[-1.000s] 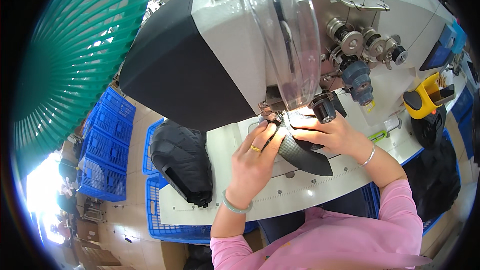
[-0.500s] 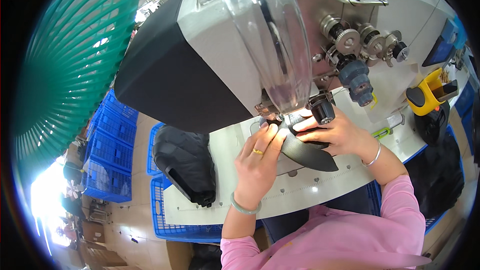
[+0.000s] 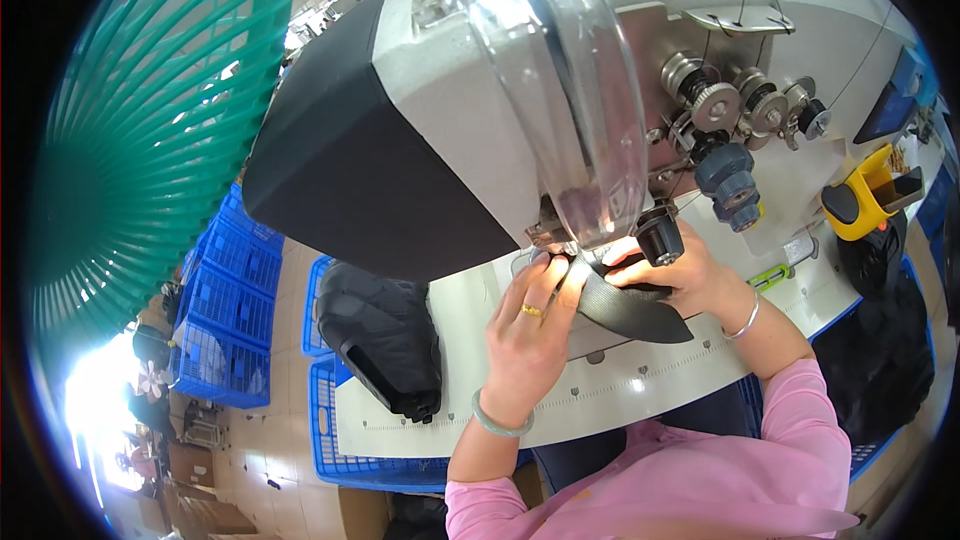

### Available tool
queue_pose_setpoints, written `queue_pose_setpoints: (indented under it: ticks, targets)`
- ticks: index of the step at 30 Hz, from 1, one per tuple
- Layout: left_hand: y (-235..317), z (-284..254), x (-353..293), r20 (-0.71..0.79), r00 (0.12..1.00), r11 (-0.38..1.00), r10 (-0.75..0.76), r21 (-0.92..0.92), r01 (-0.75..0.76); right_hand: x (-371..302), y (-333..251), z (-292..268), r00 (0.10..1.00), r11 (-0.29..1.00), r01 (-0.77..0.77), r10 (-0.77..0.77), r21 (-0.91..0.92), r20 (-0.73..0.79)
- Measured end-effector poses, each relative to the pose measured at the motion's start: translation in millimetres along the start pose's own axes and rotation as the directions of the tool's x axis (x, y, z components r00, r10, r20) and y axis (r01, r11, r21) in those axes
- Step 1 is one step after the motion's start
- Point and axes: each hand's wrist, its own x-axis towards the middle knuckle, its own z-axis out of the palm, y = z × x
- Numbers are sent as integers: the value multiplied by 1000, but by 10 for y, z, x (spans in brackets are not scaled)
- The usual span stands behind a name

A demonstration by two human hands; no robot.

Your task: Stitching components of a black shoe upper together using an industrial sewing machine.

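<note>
A dark grey webbing strap lies on the sewing machine's white bed, its upper end beneath the needle area and its free end curving toward me. My left hand, with a ring and bangle, presses closed fingertips on the strap's left edge beside the needle area. From the other side my right hand grips the strap and dark material under it, fingers bent. A black knob hides part of those fingers. The sewing machine, with its clear guard, stands over both hands; the needle itself is hidden.
A black padded piece rests on the bed at left. Green scissors-like snips and a yellow holder are at right. Blue crates stack on the floor beyond a green fan. Black material fills a crate at right.
The whole view has shifted slightly, moving the machine and hands a little right and down in the picture. Both hands stay on the strap, with the left fingertips still beside the needle area.
</note>
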Motion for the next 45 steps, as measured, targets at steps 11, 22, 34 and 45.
queue_pose_setpoints:
  ticks: [11,22,34,45]
  targets:
    - [-27,-41,84,79,997,996,14,84,-20,49,22,-6,1000,999,19,-19,-38,10]
    - [-26,-60,73,50,980,956,-193,-214,199,82,-140,-113,971,967,-42,98,-250,216]
    - [97,-47,33,32,997,994,-73,80,70,87,-61,-16,997,992,12,-2,-124,80]
    - [10,-78,102,24,999,997,42,64,-43,122,-129,-17,998,977,20,-5,-214,70]
